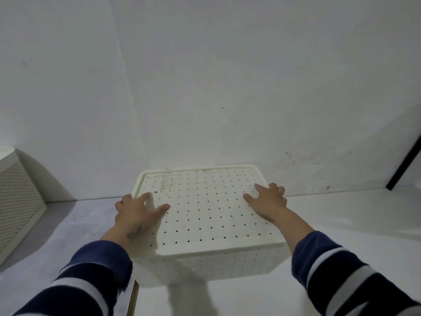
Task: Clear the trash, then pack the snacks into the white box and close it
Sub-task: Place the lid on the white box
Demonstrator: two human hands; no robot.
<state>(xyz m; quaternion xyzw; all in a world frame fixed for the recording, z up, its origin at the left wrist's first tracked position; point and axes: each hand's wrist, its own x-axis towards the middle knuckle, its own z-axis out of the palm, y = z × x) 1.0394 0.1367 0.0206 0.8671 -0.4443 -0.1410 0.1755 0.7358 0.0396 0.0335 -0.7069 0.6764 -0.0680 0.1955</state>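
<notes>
A white perforated box (pixel 218 263) stands on the white surface against the wall, and its lid (pixel 205 210) lies flat on top of it. My left hand (pixel 134 213) holds the lid's left edge, thumb and forefinger on top and the other fingers curled over the side. My right hand (pixel 268 201) holds the right edge the same way. No snacks or trash are visible; the box's inside is hidden by the lid.
A second perforated white container (pixel 18 201) stands at the far left against the wall. A black bar (pixel 405 165) leans at the far right. A pale wall (pixel 205 87) rises right behind the box. A wooden edge (pixel 133 297) shows below the surface.
</notes>
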